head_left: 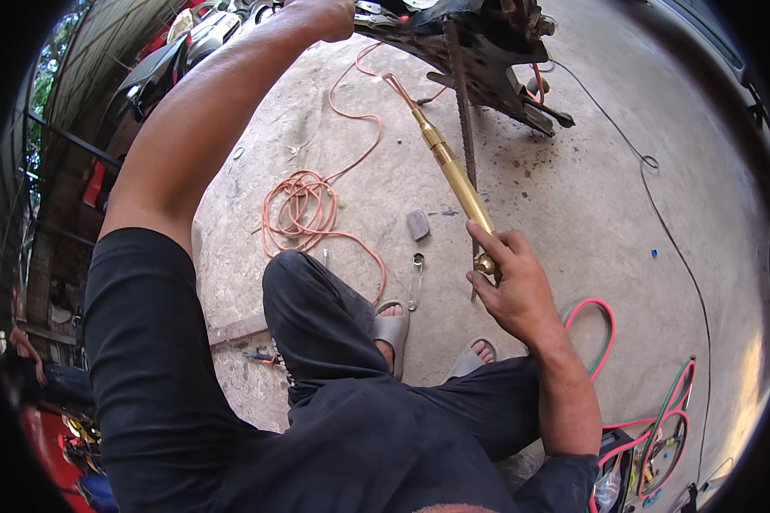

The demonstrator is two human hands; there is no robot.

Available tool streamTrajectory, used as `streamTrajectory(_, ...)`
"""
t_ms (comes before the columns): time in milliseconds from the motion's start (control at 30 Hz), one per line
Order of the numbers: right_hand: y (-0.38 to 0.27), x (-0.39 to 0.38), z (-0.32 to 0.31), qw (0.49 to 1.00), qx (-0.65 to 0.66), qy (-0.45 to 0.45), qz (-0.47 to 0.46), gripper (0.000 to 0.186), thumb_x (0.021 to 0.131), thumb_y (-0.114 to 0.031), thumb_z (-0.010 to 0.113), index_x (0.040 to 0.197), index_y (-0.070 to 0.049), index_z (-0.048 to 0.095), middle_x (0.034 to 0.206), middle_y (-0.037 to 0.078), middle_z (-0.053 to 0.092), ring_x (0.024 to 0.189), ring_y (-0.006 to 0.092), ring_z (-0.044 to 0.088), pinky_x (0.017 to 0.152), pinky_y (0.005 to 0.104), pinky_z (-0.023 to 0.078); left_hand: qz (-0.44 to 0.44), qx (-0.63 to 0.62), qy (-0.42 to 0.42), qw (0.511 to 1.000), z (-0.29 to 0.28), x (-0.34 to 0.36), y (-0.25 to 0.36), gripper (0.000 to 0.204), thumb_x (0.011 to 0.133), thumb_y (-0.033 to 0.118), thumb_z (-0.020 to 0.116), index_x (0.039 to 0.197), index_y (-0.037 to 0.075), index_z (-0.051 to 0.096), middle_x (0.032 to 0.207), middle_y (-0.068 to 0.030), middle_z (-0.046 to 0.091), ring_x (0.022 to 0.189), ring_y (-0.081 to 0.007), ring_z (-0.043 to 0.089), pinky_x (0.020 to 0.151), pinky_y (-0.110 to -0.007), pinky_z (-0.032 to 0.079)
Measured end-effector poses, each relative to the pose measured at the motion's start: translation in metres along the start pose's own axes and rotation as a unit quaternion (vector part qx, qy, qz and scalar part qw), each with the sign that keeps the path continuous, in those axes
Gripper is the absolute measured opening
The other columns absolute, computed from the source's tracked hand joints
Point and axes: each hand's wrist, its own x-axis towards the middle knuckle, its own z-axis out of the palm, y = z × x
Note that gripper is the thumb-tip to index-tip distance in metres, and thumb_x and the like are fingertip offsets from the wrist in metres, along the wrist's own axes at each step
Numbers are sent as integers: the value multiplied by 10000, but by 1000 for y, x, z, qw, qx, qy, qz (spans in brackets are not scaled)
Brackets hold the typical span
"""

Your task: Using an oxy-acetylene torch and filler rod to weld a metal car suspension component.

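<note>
My right hand (512, 284) grips the lower end of a long brass gas torch (447, 161). Its copper tip points up toward a dark, rusty metal frame (479, 53) at the top of the view. My left hand (323, 17) is raised high and rests closed on the left end of that frame; what the fingers hold is cut off by the picture's edge. A thin ribbed steel rod (464, 120) hangs down from the frame beside the torch. My legs in dark trousers and grey sandals (392, 329) are below.
An orange cable (304, 209) lies coiled on the concrete floor. Red and green gas hoses (654, 427) loop at the lower right. A black wire (667, 231) runs along the right. A small grey block (417, 223) and a clip (416, 280) lie near my feet. Motorbikes stand at the upper left.
</note>
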Motion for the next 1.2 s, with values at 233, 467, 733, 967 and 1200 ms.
streamTrajectory(233,-1,1,5,1000,-8,-5,0,678,876,-69,804,1508,-220,608,1124,131,601,953,278,675,876,396,572,4,1,11,1000,-9,-7,15,464,858,182,583,1287,58,709,1300,-180,710,1244,-327,652,1087,-558,448)
streamTrajectory(467,3,-1,3,1000,1,-9,-10,687,874,-64,804,1513,-212,599,1137,138,601,956,284,679,884,400,573,25,0,0,1000,-22,-4,28,452,858,179,587,1275,66,716,1290,-175,715,1246,-327,653,1089,-580,438)
streamTrajectory(733,5,-8,-1,1000,1,-8,4,716,869,-66,811,1529,-223,581,1149,137,603,987,294,679,908,405,576,17,10,-3,1000,-26,4,20,438,857,177,593,1262,75,724,1278,-170,721,1247,-326,654,1091,-606,425)
streamTrajectory(967,3,-5,-1,1000,-8,-5,2,730,857,-66,825,1528,-228,586,1134,128,601,982,281,662,892,393,567,-5,3,18,1000,-19,-7,9,427,856,175,598,1251,83,732,1268,-166,726,1249,-325,655,1093,-628,414)
streamTrajectory(1200,0,-1,3,1000,-13,-7,-3,734,854,-65,831,1529,-217,587,1125,126,594,980,281,655,894,394,564,-14,-4,25,1000,-14,-12,1,416,856,172,602,1240,91,739,1257,-162,731,1250,-324,656,1095,-651,403)
